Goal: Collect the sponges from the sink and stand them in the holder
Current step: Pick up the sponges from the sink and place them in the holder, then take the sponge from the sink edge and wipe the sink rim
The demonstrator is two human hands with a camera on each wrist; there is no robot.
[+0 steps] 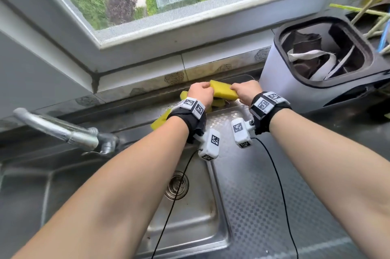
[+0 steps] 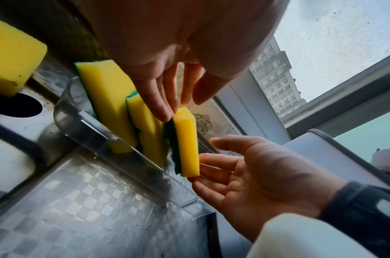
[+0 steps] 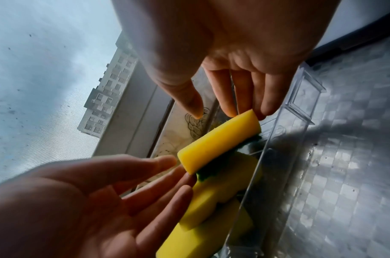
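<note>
A yellow sponge with a green scouring side (image 1: 223,90) (image 2: 187,139) (image 3: 218,141) is held between my two hands over the right part of the clear plastic holder (image 2: 90,129) (image 3: 289,122) behind the sink. My left hand (image 1: 200,92) (image 2: 176,108) pinches one end between thumb and fingertips. The straight fingers of my right hand (image 1: 244,90) (image 3: 244,111) press on the other end, thumb apart. Two more sponges (image 2: 107,97) (image 2: 145,125) stand in the holder. Another sponge (image 1: 160,121) (image 2: 10,52) lies to the left, outside it.
The steel sink basin (image 1: 190,216) with its drain lies below my forearms, and the faucet (image 1: 63,130) reaches in from the left. A white bin (image 1: 274,73) stands at the right. The tiled ledge and window frame (image 1: 168,33) rise just behind the holder.
</note>
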